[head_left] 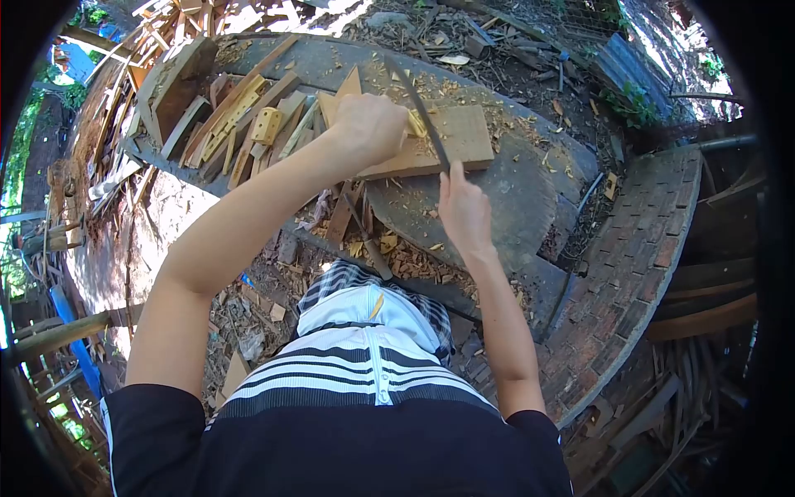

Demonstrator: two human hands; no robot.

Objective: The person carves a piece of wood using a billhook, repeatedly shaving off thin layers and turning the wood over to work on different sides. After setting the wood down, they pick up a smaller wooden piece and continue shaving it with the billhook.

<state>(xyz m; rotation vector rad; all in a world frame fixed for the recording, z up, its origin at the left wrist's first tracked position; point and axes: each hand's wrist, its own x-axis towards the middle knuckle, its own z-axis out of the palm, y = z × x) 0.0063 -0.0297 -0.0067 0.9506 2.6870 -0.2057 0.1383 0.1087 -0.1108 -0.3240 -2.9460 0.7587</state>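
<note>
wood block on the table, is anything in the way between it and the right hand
Nothing visible stands between the right hand and the wood block. The hand is at its near edge, gripping a long dark tool that reaches over it. The left hand is off to the left.

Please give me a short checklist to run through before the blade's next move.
1. Right hand gripping the dark blade: ok.
2. Left hand well away from the blade: not ok, close beside it.
3. Wooden block resting on the worktop: ok.
4. Worktop free of wood chips: not ok, scattered about.
5. Left fingers' hold: cannot tell, hidden.
</note>
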